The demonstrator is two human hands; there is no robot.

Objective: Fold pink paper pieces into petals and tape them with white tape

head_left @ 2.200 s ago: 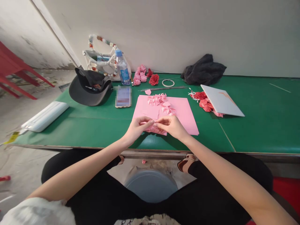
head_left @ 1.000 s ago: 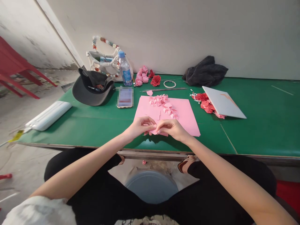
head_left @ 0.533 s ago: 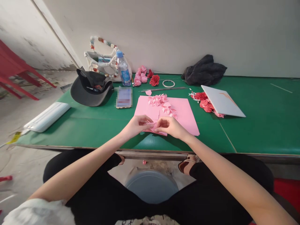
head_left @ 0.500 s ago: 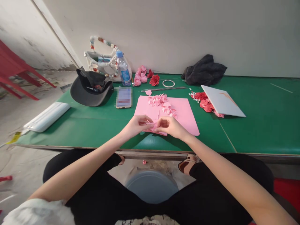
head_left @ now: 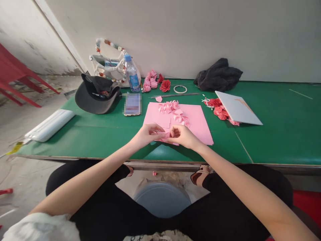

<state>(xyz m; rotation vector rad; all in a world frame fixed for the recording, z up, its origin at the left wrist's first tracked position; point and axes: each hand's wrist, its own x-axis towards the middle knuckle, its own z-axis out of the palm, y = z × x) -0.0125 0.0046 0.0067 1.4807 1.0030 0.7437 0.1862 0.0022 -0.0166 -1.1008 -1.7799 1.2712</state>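
Observation:
Between my two hands is a small piece of pink paper (head_left: 165, 135), partly hidden by the fingers. My left hand (head_left: 149, 134) pinches its left side between thumb and fingers. My right hand (head_left: 182, 135) grips the right side, thumb below and fingers curled. Both hands are just over the near edge of a stack of pink paper sheets (head_left: 200, 124). Several folded pink paper pieces (head_left: 168, 107) lie on the stack beyond my hands, beside a smaller pink square (head_left: 163, 122).
On the green table (head_left: 281, 134) are a cap (head_left: 96, 95), a phone (head_left: 132, 104), a water bottle (head_left: 132, 75) and a beaded bag (head_left: 110, 63). Paper roses (head_left: 165, 86), thin wires (head_left: 178, 95), a tape ring (head_left: 180, 89), black cloth (head_left: 218, 75) and a white board (head_left: 238, 108) lie farther back.
My right fingers have curled in and shifted slightly right along the pink paper, showing more of it. My left hand stays nearly where it was, still pinching.

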